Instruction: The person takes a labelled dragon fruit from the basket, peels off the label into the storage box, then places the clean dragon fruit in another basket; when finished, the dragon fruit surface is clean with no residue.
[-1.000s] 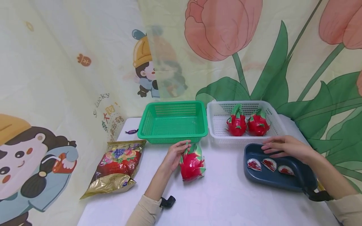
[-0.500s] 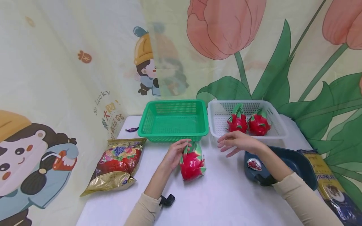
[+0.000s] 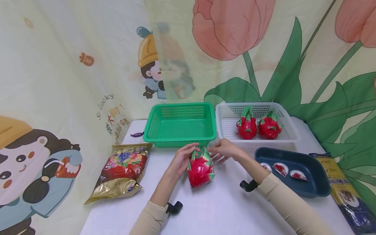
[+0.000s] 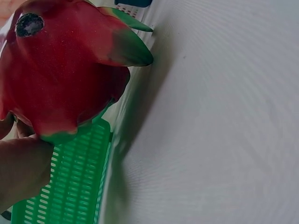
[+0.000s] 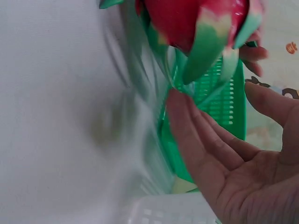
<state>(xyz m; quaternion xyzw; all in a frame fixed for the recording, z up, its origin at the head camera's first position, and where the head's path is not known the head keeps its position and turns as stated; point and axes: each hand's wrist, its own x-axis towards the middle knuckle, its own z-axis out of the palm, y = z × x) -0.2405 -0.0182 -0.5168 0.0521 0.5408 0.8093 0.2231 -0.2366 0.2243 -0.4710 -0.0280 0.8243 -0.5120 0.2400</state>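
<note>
A red dragon fruit (image 3: 200, 171) with green leaf tips is in front of the green basket (image 3: 152, 144). My left hand (image 3: 178, 162) holds it from the left by its leafy top; the thumb shows under the fruit in the left wrist view. From the right, my right hand (image 3: 228, 150) has its fingertips right at the leaf tips. In the right wrist view that hand (image 5: 243, 175) has its fingers extended and the thumb apart, just below the leaves. Two more dragon fruits (image 3: 246, 128) sit side by side in the white basket (image 3: 258, 141).
A blue tray (image 3: 314, 192) with several round stickers (image 3: 280, 169) lies at the right, and a yellow and blue packet (image 3: 343, 189) beside it. At left are a red and gold snack bag (image 3: 123, 173) and a small purple wrapped candy (image 3: 136, 134). Printed curtains stand behind.
My right hand has moved left from over the blue tray to the dragon fruit, uncovering the tray and the packet. My left hand and the fruit have barely moved.
</note>
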